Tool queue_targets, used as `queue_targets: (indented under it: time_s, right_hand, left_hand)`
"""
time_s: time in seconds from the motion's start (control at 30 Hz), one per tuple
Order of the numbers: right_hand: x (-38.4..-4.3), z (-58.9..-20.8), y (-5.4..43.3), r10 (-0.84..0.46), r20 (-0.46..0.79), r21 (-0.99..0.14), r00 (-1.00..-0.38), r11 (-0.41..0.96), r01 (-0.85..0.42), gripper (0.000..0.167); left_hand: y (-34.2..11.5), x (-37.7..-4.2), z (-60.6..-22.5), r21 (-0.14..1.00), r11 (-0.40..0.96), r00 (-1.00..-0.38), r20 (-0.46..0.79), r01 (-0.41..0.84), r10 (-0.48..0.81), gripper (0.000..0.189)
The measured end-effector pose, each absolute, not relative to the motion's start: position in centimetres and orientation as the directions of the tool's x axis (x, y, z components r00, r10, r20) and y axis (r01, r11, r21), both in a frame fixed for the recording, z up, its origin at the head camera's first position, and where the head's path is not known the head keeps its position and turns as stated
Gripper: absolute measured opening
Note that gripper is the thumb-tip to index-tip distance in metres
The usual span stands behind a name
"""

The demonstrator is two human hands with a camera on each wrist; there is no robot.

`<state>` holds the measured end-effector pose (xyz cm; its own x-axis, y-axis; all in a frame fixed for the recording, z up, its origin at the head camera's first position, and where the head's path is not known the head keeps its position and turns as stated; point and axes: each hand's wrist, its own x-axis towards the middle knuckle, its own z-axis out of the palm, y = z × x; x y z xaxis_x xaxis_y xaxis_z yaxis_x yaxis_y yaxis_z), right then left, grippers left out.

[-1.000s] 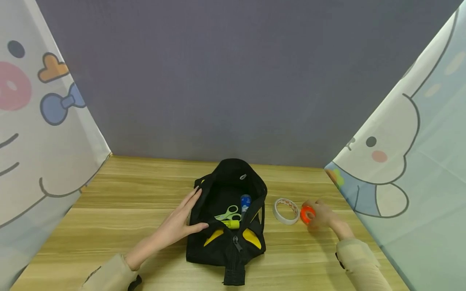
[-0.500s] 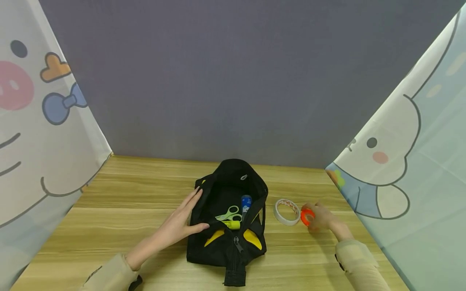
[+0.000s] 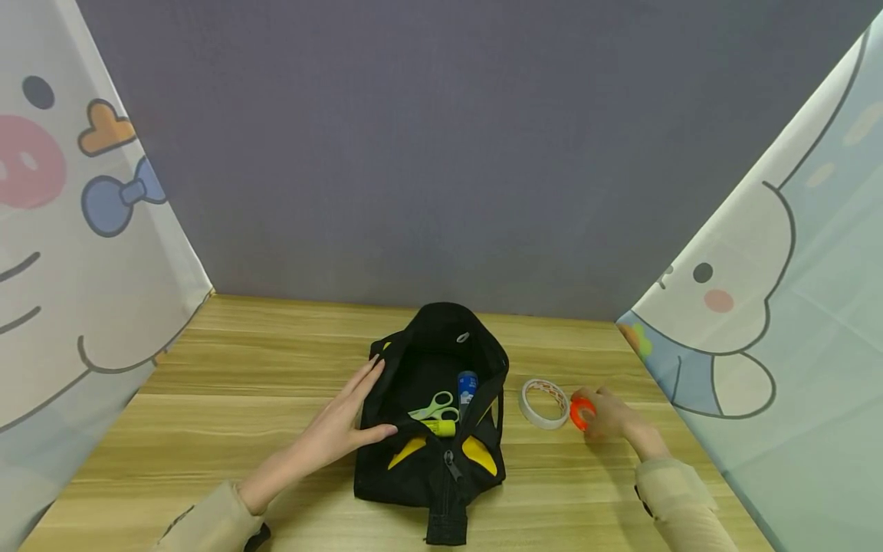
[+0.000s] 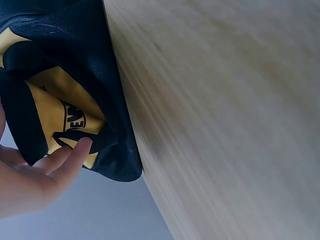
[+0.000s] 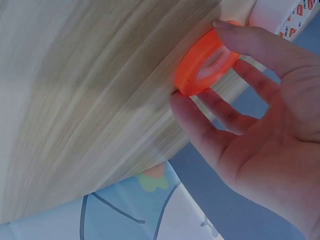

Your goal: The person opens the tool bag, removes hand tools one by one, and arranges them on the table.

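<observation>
My right hand (image 3: 612,415) pinches an orange roll of tape (image 5: 187,75) at the table's right side, thumb on one edge and fingertips at the other. The roll stands tilted close to the wood. Beside it lies a larger white tape roll (image 3: 527,410) with a printed core. A black fabric bag (image 3: 393,483) with yellow patches sits in the middle, its zipped top gaping. My left hand (image 3: 331,429) rests on the bag's left rim, fingers and thumb spread. Inside are green-handled scissors (image 3: 447,414), a yellow tube-like item (image 3: 441,427) and a blue cylinder (image 3: 467,385).
The wooden table (image 3: 262,353) ends at a grey partition (image 3: 414,153) behind. Cartoon-printed curtains stand on the left (image 3: 83,307) and the right (image 3: 814,368). The bag's zip end (image 3: 446,529) hangs toward the front of the table.
Both hands stay nearly in place. My right fingers shift slightly about the orange tape roll, while the bag and white roll stay where they were.
</observation>
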<state>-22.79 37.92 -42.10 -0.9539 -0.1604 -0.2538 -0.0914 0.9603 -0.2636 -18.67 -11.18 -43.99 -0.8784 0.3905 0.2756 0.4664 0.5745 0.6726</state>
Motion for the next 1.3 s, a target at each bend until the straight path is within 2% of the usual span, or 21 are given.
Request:
queue_targets:
  time_s: [0.17, 0.23, 0.4, 0.53, 0.7, 1.03, 1.3]
  right_hand:
    - [-22.5, -41.5, 37.7, -0.150, -0.252, -0.275, -0.956, 0.958, -0.078, 0.075]
    - [-22.5, -41.1, 37.5, -0.149, -0.245, -0.262, -0.958, 0.961, -0.082, 0.072]
    - [-22.9, -39.6, 37.3, -0.215, -0.162, -0.245, -0.963, 0.954, -0.171, 0.061]
    - [-23.3, -37.9, 36.5, -0.236, -0.141, -0.232, -0.961, 0.952, -0.200, 0.068]
    - [-23.5, -35.5, 34.8, -0.279, -0.099, -0.189, -0.955, 0.948, -0.257, 0.066]
    - [-23.5, -31.7, 30.2, -0.419, 0.043, -0.102, -0.907, 0.901, -0.421, 0.064]
    - [-23.5, -29.5, 26.5, -0.495, 0.079, -0.043, -0.865, 0.865, -0.499, 0.064]
  left_hand:
    - [-11.1, -18.7, -44.1, 0.674, 0.576, -0.881, 0.274, 0.462, 0.387, 0.097]
    - [-11.1, -18.7, -44.1, 0.673, 0.577, -0.880, 0.276, 0.464, 0.386, 0.098]
    - [-11.2, -18.9, -44.1, 0.673, 0.576, -0.880, 0.274, 0.464, 0.389, 0.098]
    - [-11.3, -18.9, -44.2, 0.672, 0.578, -0.880, 0.273, 0.463, 0.389, 0.098]
    - [-11.2, -19.0, -44.2, 0.669, 0.580, -0.880, 0.276, 0.465, 0.386, 0.098]
    - [-11.2, -18.9, -44.1, 0.670, 0.571, -0.874, 0.282, 0.475, 0.396, 0.098]
    - [-11.3, -18.9, -44.1, 0.672, 0.572, -0.874, 0.270, 0.471, 0.403, 0.098]
